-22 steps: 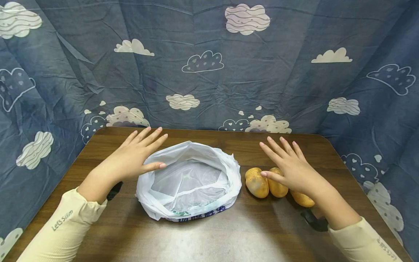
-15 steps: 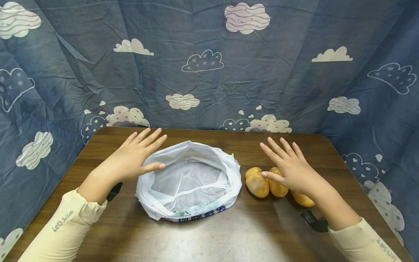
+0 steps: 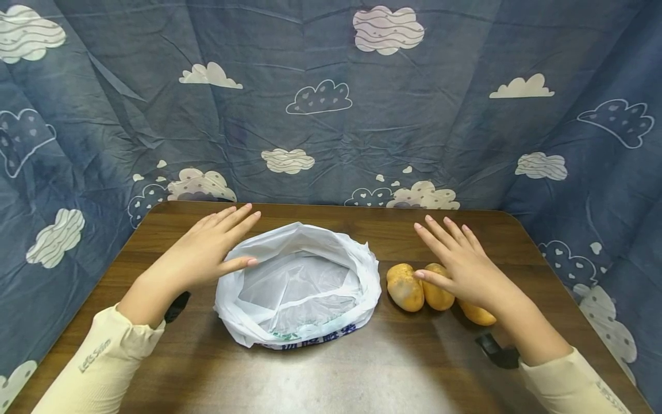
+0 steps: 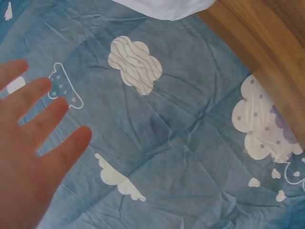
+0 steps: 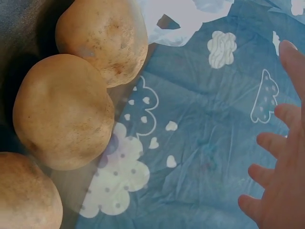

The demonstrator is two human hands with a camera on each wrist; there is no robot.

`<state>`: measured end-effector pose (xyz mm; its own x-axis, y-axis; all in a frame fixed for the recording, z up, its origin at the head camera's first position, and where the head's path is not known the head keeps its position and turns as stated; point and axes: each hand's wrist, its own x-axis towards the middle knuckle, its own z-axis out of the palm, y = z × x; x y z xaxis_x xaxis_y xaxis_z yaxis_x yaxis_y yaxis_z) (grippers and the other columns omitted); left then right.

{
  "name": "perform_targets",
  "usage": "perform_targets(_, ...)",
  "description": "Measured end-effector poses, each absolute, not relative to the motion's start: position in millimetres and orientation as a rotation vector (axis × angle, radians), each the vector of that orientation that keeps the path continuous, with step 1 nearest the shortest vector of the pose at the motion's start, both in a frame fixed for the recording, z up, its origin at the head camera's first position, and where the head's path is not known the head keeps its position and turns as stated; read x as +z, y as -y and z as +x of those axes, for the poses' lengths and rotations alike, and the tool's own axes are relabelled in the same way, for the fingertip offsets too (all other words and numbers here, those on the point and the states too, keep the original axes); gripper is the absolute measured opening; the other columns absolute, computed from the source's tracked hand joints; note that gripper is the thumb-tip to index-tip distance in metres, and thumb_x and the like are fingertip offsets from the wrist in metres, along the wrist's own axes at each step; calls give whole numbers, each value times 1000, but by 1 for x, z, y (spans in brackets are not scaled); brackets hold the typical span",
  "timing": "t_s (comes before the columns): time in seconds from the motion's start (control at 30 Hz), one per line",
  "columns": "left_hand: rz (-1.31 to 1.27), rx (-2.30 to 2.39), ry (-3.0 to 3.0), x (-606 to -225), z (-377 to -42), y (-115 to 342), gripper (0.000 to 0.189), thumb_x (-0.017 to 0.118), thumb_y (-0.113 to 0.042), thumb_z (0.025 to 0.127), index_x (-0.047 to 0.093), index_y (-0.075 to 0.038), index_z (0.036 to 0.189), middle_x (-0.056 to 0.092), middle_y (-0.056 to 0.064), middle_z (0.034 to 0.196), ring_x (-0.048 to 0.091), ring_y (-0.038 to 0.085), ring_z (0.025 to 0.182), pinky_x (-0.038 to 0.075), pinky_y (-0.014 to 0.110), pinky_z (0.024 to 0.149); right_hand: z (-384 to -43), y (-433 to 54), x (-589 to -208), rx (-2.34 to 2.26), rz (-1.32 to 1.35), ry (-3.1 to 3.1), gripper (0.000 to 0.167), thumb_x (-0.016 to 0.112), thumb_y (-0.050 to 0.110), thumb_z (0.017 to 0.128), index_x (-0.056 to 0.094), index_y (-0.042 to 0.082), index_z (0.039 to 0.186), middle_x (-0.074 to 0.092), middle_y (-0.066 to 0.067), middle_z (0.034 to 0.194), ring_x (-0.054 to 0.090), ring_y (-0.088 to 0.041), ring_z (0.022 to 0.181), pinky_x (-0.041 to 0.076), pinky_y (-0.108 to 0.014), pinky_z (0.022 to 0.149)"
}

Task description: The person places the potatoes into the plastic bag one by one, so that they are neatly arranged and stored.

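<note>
A white plastic bag with its mouth spread wide stands on the table, blue and green print along its front. My left hand hovers at the bag's left side, fingers straight and thumb stretched toward the rim; whether it touches the bag I cannot tell. To the bag's right, three potatoes lie in a row: the left potato, the middle potato and the right potato, partly hidden. Over them is my right hand, fingers spread, holding nothing. The right wrist view shows these potatoes close up.
The brown wooden table has rounded far corners. Behind and around it hangs a dark blue curtain with cloud prints. A black band sits at my left wrist, and a black strap piece shows beneath the right one.
My left hand has shifted slightly left and down, its fingers a little closer together. The right hand has drifted very slightly right. Bag and potatoes stay in place.
</note>
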<state>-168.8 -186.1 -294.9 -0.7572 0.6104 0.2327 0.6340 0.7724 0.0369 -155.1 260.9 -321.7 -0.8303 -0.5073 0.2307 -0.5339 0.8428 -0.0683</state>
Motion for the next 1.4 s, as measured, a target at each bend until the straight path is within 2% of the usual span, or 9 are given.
perform_targets(0.27, -971, -255, 2670, -305, -161, 198, 69, 58, -44, 84, 35, -7, 137, 38, 16, 135, 38, 34, 119, 31, 52, 92, -151, -269, -325, 273, 843, 2740, 77, 60, 42, 83, 20, 15, 144, 21, -13, 145, 17, -40, 129, 10, -51, 102)
perform_targets(0.5, -903, -320, 2696, -316, -154, 206, 67, 58, -42, 85, 35, -9, 137, 42, 15, 131, 41, 35, 116, 32, 53, 90, -147, -277, -330, 321, 813, 2708, 78, 64, 38, 81, 23, 14, 143, 27, -16, 142, 24, -42, 125, 17, -53, 99)
perform_targets(1.03, -813, -529, 2751, -347, -140, 215, 63, 60, -37, 85, 37, -7, 135, 48, 18, 122, 44, 38, 110, 33, 51, 90, -136, -293, -357, 461, 695, 2703, 75, 65, 30, 82, 25, 11, 142, 32, -18, 138, 28, -42, 122, 21, -56, 96)
perform_targets(1.4, -766, -626, 2748, -372, -136, 218, 62, 63, -34, 84, 39, -8, 134, 45, 14, 123, 44, 36, 109, 34, 51, 89, -129, -308, -378, 662, 586, 2692, 75, 66, 22, 81, 24, 13, 142, 31, -18, 139, 28, -42, 122, 19, -56, 96)
